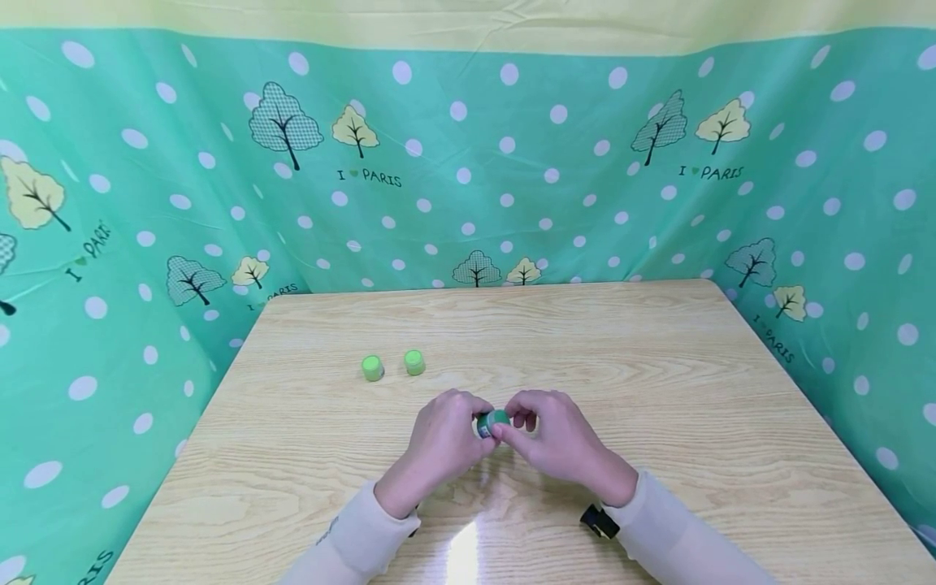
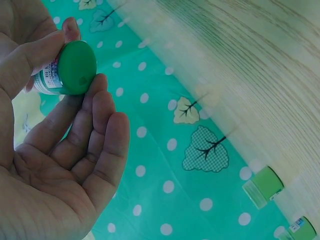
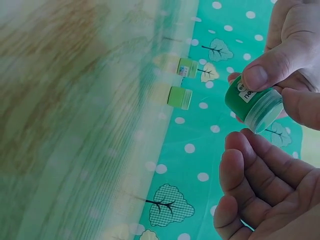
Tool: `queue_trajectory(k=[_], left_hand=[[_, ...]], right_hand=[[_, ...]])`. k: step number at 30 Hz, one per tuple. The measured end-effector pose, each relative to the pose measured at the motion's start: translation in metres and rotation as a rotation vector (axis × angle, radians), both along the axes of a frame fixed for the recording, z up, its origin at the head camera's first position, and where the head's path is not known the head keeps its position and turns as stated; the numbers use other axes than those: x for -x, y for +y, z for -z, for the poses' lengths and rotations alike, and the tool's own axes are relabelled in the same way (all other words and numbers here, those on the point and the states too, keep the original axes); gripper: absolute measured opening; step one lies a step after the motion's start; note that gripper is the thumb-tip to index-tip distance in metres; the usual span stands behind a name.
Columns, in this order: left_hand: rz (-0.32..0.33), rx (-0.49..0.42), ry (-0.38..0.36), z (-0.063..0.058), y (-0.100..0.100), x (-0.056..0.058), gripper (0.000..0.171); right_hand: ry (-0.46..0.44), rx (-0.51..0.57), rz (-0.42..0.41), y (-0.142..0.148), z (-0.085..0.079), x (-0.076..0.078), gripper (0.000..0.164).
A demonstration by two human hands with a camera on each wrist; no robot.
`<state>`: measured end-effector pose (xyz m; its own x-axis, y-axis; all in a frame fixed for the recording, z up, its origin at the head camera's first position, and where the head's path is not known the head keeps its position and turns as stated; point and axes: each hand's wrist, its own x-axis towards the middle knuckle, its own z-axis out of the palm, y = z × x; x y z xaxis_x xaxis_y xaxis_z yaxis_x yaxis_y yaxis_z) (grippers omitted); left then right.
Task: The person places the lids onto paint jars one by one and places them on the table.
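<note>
A small round jar (image 1: 493, 422) with a green end, a clear end and a printed label is between my two hands above the table's middle. My left hand (image 1: 448, 435) grips it from the left, between thumb and fingers. My right hand (image 1: 559, 435) pinches it from the right; its thumb touches the jar. In the left wrist view the flat green face of the jar (image 2: 77, 67) shows, tilted. The clear end of the jar (image 3: 263, 111) appears in the right wrist view, beside the right thumb and fingertips; the other right fingers curve loosely below it.
Two light-green jars, a left one (image 1: 372, 368) and a right one (image 1: 414, 362), stand close together, beyond and left of my hands. They rest on a wood-grain table (image 1: 621, 341). A green dotted curtain (image 1: 468, 162) hangs behind and along both sides.
</note>
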<state>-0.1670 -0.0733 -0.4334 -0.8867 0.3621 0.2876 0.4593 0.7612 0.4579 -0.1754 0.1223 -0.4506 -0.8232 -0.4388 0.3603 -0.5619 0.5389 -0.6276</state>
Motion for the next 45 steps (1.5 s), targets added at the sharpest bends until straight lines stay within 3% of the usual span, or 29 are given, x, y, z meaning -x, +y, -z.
queue_trajectory(k=[11, 20, 30, 45], left_hand=[[0.001, 0.007, -0.013, -0.0004, 0.0009, -0.0013, 0.015], [0.003, -0.003, -0.023, -0.0009, 0.0, -0.0012, 0.013], [0.008, -0.014, -0.022, -0.0003, -0.0006, -0.0005, 0.016], [0.009, -0.009, -0.015, -0.0001, -0.0001, -0.0003, 0.015]], right_hand=[[-0.015, -0.005, 0.044, -0.0001, 0.0017, 0.0004, 0.021], [-0.039, -0.007, 0.059, 0.0015, -0.0026, -0.0014, 0.019], [0.025, 0.011, -0.05, 0.0062, -0.0023, 0.0003, 0.031], [0.044, -0.006, -0.05, 0.0047, -0.0022, -0.0004, 0.018]])
